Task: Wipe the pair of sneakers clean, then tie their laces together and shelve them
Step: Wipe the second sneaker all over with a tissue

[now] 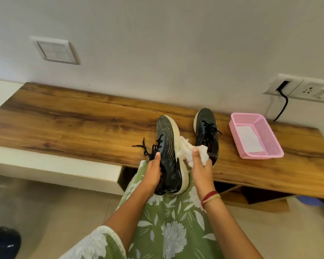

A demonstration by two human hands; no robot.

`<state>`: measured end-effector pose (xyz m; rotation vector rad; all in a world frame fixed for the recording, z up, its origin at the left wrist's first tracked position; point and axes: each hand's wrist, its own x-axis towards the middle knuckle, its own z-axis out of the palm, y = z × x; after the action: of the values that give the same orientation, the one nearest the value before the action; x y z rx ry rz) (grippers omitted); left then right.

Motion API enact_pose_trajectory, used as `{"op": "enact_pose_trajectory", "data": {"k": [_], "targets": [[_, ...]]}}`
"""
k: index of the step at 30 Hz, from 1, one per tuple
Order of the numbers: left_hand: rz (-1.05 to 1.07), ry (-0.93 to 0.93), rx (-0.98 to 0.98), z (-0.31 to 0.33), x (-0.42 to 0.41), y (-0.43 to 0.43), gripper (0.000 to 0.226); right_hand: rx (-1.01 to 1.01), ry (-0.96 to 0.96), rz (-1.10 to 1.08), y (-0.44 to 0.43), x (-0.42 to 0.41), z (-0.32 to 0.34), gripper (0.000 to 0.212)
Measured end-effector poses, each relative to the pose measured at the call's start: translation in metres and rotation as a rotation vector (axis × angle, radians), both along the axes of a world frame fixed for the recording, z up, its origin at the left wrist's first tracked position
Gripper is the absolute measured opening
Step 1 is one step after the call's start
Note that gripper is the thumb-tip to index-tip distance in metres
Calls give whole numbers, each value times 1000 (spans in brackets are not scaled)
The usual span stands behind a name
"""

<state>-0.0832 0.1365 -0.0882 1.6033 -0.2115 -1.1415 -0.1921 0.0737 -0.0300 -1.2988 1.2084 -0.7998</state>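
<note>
A black sneaker [168, 146] with a white sole lies tilted on its side, its heel on my lap and its toe over the wooden bench top [73, 124]. My left hand [153, 172] grips it at the heel and collar. Its black laces hang loose to the left. My right hand [200, 163] holds a crumpled white wipe [185, 150] pressed against the sneaker's white sole edge. The second black sneaker [207, 131] stands upright on the bench just right of the first, laces untied.
A pink plastic basket [269, 139] with a white wipe inside sits on the bench at the right. A wall socket with a black cable is above it. Open shelf space shows under the bench. Dark shoes lie on the floor at far left.
</note>
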Motion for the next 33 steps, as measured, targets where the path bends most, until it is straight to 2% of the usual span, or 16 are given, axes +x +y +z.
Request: {"op": "enact_pose_trajectory", "data": {"k": [3, 5, 8, 12, 15, 17, 18, 19, 21, 23, 24, 26, 28, 30, 31, 33], "targets": [[-20, 3, -20, -5, 4, -2, 55, -255, 222, 265, -2, 1, -12, 37], [-25, 3, -37, -4, 5, -1, 51, -409, 343, 477, 0, 1, -24, 33], [-39, -44, -47, -8, 7, -3, 51, -568, 538, 659, 13, 1, -39, 50], [-7, -32, -27, -13, 10, -4, 57, -622, 667, 782, 31, -11, -43, 54], [20, -10, -40, -20, 11, -3, 69, -624, 657, 817, 47, -20, -40, 63], [7, 21, -41, -20, 11, -3, 76, -513, 590, 748, 50, -24, -32, 53], [5, 21, -47, -18, 11, -3, 70, -370, 521, 648, 44, -25, -26, 41], [-6, 7, -47, -15, 10, -2, 59, -172, 399, 526, 36, -24, -18, 31], [-29, -24, -41, -14, 8, -3, 47, 112, 64, 191, 11, -17, -8, 32], [-23, -36, -47, -13, 6, -3, 45, 205, -92, -134, -13, -8, -2, 37], [-10, -29, -58, -13, 6, -3, 44, 198, -98, -201, -20, 0, -1, 34], [-6, -17, -58, -16, 6, -4, 44, 123, 36, -139, -20, 16, 0, 24], [-17, -30, -66, -14, 6, -2, 47, -45, 284, 113, -6, 27, -11, 24], [-36, -30, -81, -9, 8, -2, 49, -306, 559, 353, 13, 26, -32, 29], [-37, -24, -83, -8, 9, -2, 48, -429, 605, 448, 22, 22, -41, 36], [-24, -1, -72, -10, 10, -2, 48, -537, 586, 524, 35, 12, -45, 41]]}}
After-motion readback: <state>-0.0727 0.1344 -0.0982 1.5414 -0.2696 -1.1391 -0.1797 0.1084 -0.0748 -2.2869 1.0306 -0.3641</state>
